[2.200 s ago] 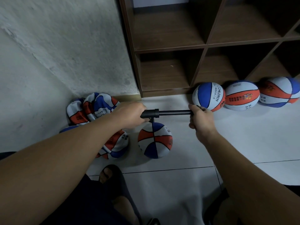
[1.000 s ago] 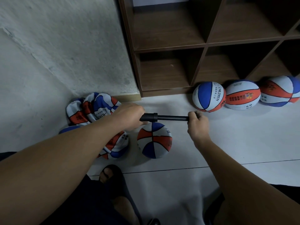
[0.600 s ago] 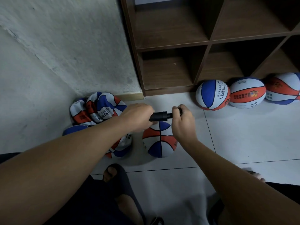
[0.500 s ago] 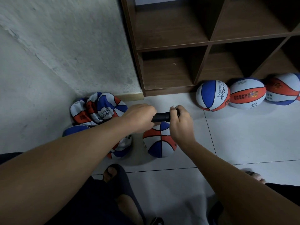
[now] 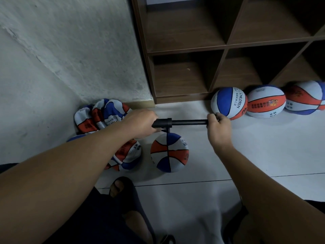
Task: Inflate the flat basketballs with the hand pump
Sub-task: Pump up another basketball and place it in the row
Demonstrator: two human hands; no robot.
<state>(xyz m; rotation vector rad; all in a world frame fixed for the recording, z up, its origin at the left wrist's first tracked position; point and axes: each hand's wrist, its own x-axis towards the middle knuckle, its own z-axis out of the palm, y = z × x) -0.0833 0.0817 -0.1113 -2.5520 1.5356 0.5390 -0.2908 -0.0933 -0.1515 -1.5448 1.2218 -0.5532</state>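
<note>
Currently, the hand pump [image 5: 177,123] is held level above the floor [image 5: 263,147], its rod drawn far out of the barrel. The left hand [image 5: 140,123] is wrapped round the barrel end, fingers curled on it; this grip appears to steady the body so the needle fitting below the collar stays seated. The right hand [image 5: 217,127] is closed round the handle at the far end of the rod, placed to drive the stroke along the pump axis.

The ball on the pump [image 5: 169,152] rests on the floor directly under the collar, joined to it by a short fitting. It looks nearly round, so inflation of this ball is judged to be well along; firmness cannot be told from the view.

Left of it, a pile of flat basketballs [image 5: 102,114] lies crumpled against the wall [image 5: 61,50], and another slack ball [image 5: 127,154] sits just beside the one on the pump, partly under the left forearm. These are judged to be the remaining stock, kept within reach.

Three inflated balls [image 5: 265,103] stand in a row at the foot of the wooden shelf unit [image 5: 184,50], well apart from the flat pile, apparently to keep finished items separate.

The next push should run straight; side load on the fitting could bend the needle or unseat it.
</note>
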